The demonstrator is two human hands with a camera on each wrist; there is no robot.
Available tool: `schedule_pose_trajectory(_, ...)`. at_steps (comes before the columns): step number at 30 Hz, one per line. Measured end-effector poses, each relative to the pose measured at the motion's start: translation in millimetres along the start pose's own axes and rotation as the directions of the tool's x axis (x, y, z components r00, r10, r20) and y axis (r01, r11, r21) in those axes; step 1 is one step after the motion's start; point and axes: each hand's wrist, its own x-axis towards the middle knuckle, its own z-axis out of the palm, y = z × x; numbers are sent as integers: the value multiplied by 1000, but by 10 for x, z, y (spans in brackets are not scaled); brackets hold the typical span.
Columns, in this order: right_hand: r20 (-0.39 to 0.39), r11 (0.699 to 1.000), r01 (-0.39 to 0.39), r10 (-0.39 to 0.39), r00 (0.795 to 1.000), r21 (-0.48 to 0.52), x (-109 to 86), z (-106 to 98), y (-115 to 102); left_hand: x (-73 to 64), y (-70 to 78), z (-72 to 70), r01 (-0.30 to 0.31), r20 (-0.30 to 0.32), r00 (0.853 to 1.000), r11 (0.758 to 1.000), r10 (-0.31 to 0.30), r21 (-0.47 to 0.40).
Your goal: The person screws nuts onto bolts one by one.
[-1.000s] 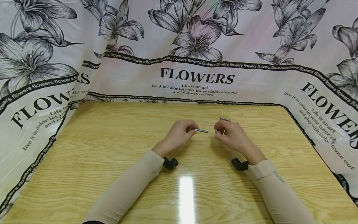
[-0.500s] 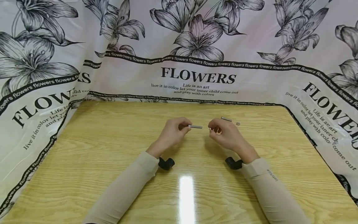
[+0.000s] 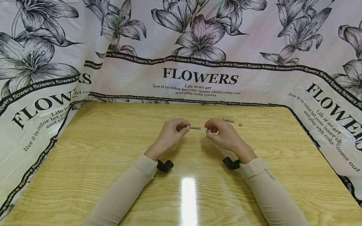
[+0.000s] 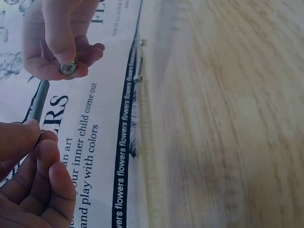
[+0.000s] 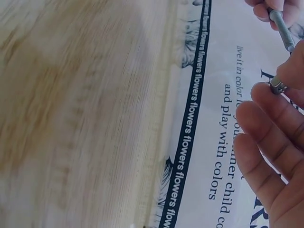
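Note:
In the head view my left hand (image 3: 171,133) pinches a bolt (image 3: 194,127) near its head, the threaded shank pointing right. Across a small gap, my right hand (image 3: 224,133) holds a small metal nut between thumb and index finger. That nut (image 4: 68,68) shows clearly in the left wrist view, its hole visible, and the bolt's thread (image 4: 41,102) stands near it without touching. From the right wrist, the nut (image 5: 277,85) is seen at the fingertips, with the other fingers spread loosely below.
A second bolt (image 3: 228,120) lies on the wooden table (image 3: 113,141) behind the right hand, with another nut (image 3: 240,124) just right of it. A flower-printed cloth (image 3: 198,78) hangs around the back and sides of the table.
Both hands have moved left and slightly away from the body, still holding bolt and nut. The gap between them has narrowed. The loose nut on the table is now uncovered.

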Motion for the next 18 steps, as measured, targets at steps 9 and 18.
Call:
schedule_pose_trajectory(9, -15, 999, 23, -22, 1000, 35, 72, 47, -37, 7, -8, -44, -11, -39, 999, 1000, 10, -24)
schedule_pose_trajectory(18, -44, 997, 44, -41, 998, 63, 118, 93, -72, 17, -22, -43, -21, -43, 999, 999, 20, -34)
